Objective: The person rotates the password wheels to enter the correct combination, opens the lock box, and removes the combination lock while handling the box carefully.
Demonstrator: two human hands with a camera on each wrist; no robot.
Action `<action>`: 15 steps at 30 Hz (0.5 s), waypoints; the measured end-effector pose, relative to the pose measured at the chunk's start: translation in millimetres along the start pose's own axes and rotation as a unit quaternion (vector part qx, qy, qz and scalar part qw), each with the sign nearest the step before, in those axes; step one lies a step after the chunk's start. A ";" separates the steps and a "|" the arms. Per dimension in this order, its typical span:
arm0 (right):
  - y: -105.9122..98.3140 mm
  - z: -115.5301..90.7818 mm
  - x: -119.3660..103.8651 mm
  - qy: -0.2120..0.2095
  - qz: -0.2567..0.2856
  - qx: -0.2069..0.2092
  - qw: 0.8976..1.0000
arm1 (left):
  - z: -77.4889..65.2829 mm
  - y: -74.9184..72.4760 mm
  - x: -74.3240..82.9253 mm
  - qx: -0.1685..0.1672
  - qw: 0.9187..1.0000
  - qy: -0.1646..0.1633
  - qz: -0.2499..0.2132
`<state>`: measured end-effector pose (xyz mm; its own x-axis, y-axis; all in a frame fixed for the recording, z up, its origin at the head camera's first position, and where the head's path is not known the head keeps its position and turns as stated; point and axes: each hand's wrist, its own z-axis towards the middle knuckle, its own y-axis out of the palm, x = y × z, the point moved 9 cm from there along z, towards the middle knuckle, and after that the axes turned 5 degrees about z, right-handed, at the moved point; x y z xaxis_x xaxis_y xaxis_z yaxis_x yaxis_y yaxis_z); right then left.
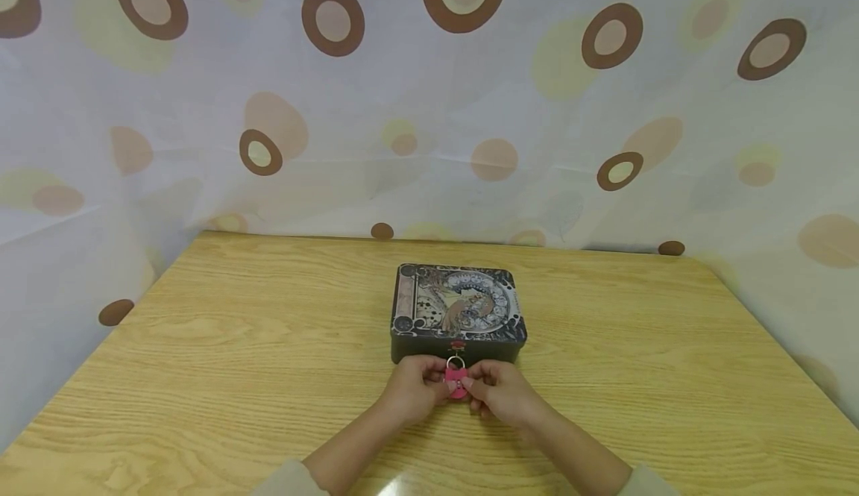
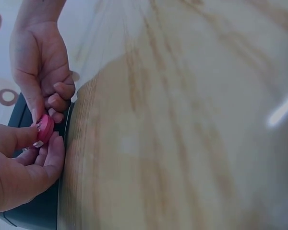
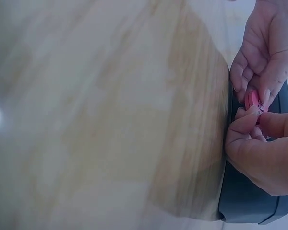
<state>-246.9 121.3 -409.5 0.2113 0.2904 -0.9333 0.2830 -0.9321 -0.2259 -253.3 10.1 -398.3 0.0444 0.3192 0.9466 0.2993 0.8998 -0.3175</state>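
A pink combination padlock (image 1: 456, 383) with a silver shackle sits at the front of a dark tin box (image 1: 436, 348) with an ornate printed lid. The shackle reaches up to the small red clasp (image 1: 458, 345) on the box's front. My left hand (image 1: 412, 391) pinches the padlock from the left, thumb on its face. From the right, my right hand (image 1: 506, 394) pinches it too, thumb near the number dials. In the left wrist view the padlock (image 2: 45, 129) shows edge-on between both hands. The right wrist view has fingertips covering much of the padlock (image 3: 252, 99).
The box stands on a wood-grain table (image 1: 235, 347). Behind the table hangs a pale curtain (image 1: 403, 108) printed with brown and yellow circles. A bright light reflection lies on the table near its front edge.
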 end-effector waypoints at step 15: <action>0.0 0.4 -2.4 -0.019 -0.003 0.010 1.000 | 0.6 0.6 0.0 0.013 1.000 0.000 -0.009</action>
<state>-247.8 120.6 -407.3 0.1729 0.2879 -0.9419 0.2648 -0.9347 -0.2371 -253.6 10.9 -398.6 0.0393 0.3033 0.9521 0.2752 0.9127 -0.3021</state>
